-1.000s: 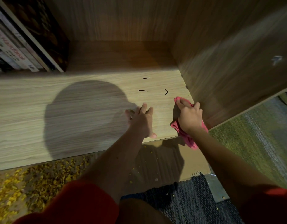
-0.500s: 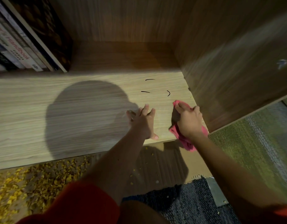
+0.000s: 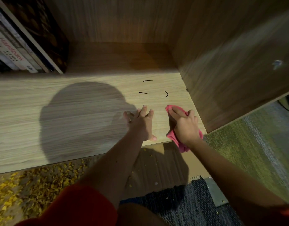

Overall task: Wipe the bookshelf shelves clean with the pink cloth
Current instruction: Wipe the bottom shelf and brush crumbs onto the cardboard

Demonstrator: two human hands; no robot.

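The left hand (image 3: 140,123) lies palm down on the shelf (image 3: 75,119), its fingers (image 3: 144,110) spread wide and flat, holding nothing, with the thumb at the shelf's front edge. The right hand (image 3: 186,126) presses the pink cloth (image 3: 171,136) onto the shelf, fingers curled over the bunched fabric. One corner of the cloth pokes out ahead of the fingertips and the other end hangs over the front edge below the wrist.

Since a second ago the right hand has slid the cloth a little toward the left hand, so the cloth's corner now sits just short of the curved mark (image 3: 166,94). The left hand has kept its place.

Two more dark marks (image 3: 143,93) lie beyond the left fingers, untouched. The bookshelf's side panel (image 3: 230,70) rises just outside the right fingers. Books (image 3: 10,49) stand far off past the left fingers. Yellow crumbs (image 3: 26,185) litter the floor below the shelf edge.
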